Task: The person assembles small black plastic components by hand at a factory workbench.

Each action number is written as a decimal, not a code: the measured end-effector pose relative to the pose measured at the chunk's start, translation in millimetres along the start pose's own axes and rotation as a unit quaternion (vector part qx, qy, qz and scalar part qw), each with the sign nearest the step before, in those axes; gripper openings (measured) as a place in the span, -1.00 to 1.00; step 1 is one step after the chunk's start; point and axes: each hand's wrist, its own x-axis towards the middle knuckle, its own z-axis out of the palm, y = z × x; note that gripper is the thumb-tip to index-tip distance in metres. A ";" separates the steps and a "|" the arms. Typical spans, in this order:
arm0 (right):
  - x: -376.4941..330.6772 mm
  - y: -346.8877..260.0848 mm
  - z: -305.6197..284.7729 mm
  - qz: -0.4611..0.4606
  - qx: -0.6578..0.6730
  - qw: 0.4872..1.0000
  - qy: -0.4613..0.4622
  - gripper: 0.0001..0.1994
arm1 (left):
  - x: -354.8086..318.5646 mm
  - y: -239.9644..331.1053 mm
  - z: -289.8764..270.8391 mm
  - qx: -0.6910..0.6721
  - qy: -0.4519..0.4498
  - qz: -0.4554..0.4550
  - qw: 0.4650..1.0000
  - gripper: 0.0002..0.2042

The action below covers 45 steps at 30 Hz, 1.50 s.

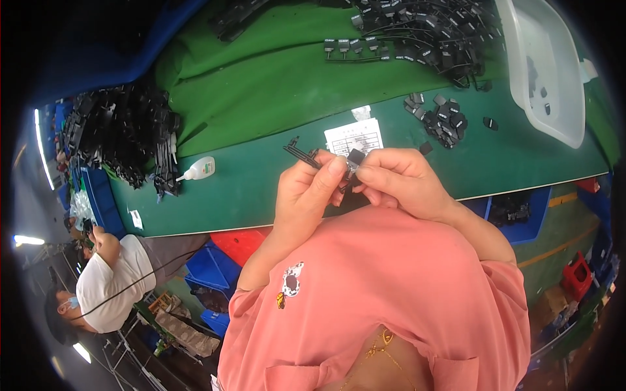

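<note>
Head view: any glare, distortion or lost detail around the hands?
In the head view, the fisheye bows the front edge of the green table and the corners go black; the lamps at far left burn out white; the left hand and right hand look clear, but the small black part between them is too dark for fine detail.

held piece is black | bench is dark green | cloth is brighter green | bottle is white | shirt is pink
</note>
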 end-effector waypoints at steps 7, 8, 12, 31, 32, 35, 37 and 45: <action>-1.3 1.0 -0.4 -0.009 -0.025 0.999 0.034 -0.78 | -0.7 1.0 -7.3 -0.006 -0.067 -0.023 0.997 -0.92; -1.6 1.2 -0.5 -0.008 -0.025 0.999 0.035 -0.78 | -0.9 1.3 -7.0 0.025 -0.077 -0.021 0.996 -0.91; -2.6 1.3 0.0 -0.007 -0.040 0.998 0.051 -0.78 | -1.3 2.0 -6.5 0.034 -0.101 -0.029 0.994 -0.87; -1.4 1.4 -0.2 -0.011 -0.019 0.999 0.024 -0.79 | 5.1 -0.8 -10.1 0.074 -0.160 -0.124 0.977 -0.67; -1.3 -0.8 -0.9 -0.012 -0.022 0.999 0.027 -0.79 | 4.5 0.2 -8.6 0.080 -0.152 -0.125 0.977 -0.70; -2.9 -7.6 1.5 -0.026 -0.070 0.997 0.017 -0.81 | 5.7 -1.6 -11.4 0.113 -0.161 -0.128 0.972 -0.78; -2.0 -7.5 2.2 -0.009 -0.019 0.999 -0.025 -0.80 | 4.7 0.8 -10.3 0.123 -0.194 -0.061 0.971 -0.74; -9.1 8.3 1.0 -0.081 0.042 0.996 -0.019 -0.80 | 10.1 -7.2 0.5 -0.030 -0.202 -0.032 0.978 -0.73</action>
